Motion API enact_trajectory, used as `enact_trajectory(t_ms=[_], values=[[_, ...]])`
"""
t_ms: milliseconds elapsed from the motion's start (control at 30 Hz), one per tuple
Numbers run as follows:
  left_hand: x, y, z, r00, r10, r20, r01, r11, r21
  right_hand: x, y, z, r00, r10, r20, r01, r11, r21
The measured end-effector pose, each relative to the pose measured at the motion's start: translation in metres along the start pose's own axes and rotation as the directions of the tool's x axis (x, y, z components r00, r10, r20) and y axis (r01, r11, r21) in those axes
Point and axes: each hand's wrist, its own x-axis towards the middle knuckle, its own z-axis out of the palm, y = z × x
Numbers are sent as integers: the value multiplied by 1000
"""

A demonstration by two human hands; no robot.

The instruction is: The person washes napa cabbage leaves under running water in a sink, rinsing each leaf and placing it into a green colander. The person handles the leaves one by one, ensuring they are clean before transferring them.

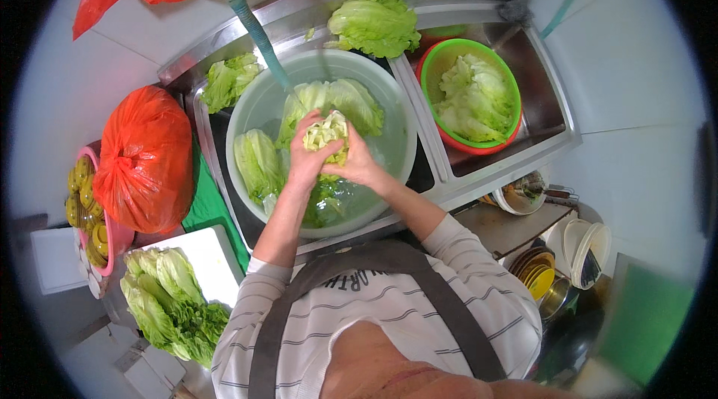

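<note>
Both my hands hold one head of lettuce (326, 135) over a large pale plastic basin (405, 135) of water, its cut-looking pale end facing up. My left hand (310, 152) grips it from the left side, and my right hand (359, 159) cups it from the right and below. A teal hose (255, 29) on the tap reaches down to the basin just above my hands. More lettuce heads lie in the water, one at the left (258, 163) and others behind my hands (356, 104). Loose green leaves (325, 202) float nearer to me.
Lettuce (477, 96) fills a green basket (429, 82) in the right sink bowl. More lettuce lies on the sink's back rim (374, 26) and left corner (230, 80). At left are a tied red plastic bag (146, 163), a white board (210, 264) and stacked lettuce (168, 298).
</note>
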Motion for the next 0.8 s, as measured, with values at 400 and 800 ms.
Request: enact_trajectory(t_ms=[400, 800], values=[[11, 32, -19, 1000, -16, 1, 16, 999, -31, 12, -39, -67, 909, 196, -368, -96, 957, 273], [3, -36, -57, 935, 207, -288, 54, 720, 691, 57, -16, -293, 650, -361, -669, -506, 451, -735]])
